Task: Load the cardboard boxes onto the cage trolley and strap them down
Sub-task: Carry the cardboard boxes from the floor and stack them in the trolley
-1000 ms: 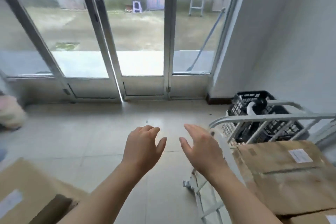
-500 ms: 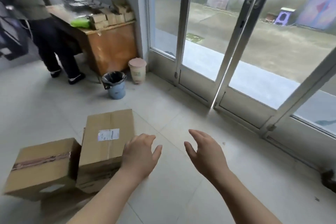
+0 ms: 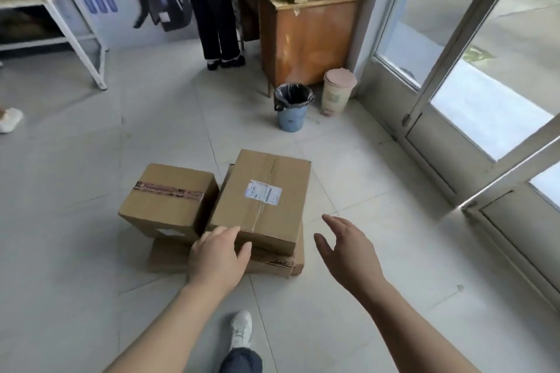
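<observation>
**Reaching for the labelled box**

The labelled box [image 3: 260, 197] sits on the floor stack, just ahead of both hands, its long axis running away from the person. The left hand [image 3: 218, 257] is nearer, fingers loosely spread at its near left corner, contact unclear. The right hand [image 3: 348, 251] hovers open, holding nothing, right of the box.

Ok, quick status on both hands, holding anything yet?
Left hand: open, empty, at the near corner of the labelled brown cardboard box; contact unclear.
Right hand: open, empty, apart from the box.
</observation>
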The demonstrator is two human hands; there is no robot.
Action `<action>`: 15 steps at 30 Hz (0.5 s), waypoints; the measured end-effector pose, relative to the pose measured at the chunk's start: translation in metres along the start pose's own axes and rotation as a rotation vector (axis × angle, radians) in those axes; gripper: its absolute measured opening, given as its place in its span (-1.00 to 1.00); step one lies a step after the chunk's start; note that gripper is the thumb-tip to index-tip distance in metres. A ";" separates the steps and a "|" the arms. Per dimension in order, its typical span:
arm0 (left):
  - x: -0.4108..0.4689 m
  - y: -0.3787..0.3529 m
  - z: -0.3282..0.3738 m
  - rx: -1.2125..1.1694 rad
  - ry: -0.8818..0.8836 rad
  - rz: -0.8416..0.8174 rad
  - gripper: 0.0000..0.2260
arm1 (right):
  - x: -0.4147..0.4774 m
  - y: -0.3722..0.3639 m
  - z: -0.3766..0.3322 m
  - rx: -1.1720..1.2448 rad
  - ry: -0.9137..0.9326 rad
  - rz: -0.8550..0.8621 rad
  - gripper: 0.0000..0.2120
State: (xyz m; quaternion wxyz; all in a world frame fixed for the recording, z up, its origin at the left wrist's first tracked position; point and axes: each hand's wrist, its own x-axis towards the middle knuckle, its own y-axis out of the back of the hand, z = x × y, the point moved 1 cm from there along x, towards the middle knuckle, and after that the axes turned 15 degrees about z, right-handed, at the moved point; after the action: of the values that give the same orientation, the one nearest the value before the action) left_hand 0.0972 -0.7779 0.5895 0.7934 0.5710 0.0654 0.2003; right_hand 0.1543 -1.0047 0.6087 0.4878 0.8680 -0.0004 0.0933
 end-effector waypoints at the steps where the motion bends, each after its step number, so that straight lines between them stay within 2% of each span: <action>1: 0.011 -0.006 -0.009 0.008 0.017 -0.005 -0.58 | 0.009 -0.011 -0.002 0.007 -0.008 -0.008 -0.56; 5: 0.068 -0.038 -0.042 0.022 0.048 -0.060 -0.50 | 0.049 -0.061 -0.008 0.014 -0.091 -0.025 -0.54; 9: 0.131 -0.081 -0.073 0.105 -0.001 -0.134 -0.44 | 0.087 -0.119 -0.007 -0.008 -0.197 -0.034 -0.51; 15: 0.192 -0.166 -0.116 0.208 -0.002 -0.293 -0.35 | 0.121 -0.219 0.023 -0.052 -0.354 -0.106 -0.48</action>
State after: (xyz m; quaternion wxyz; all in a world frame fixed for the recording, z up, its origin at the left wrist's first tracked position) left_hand 0.2742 -0.6443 0.4196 0.7507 0.6348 0.1674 0.0743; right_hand 0.2970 -0.8987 0.4310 0.5067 0.8567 -0.0430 -0.0866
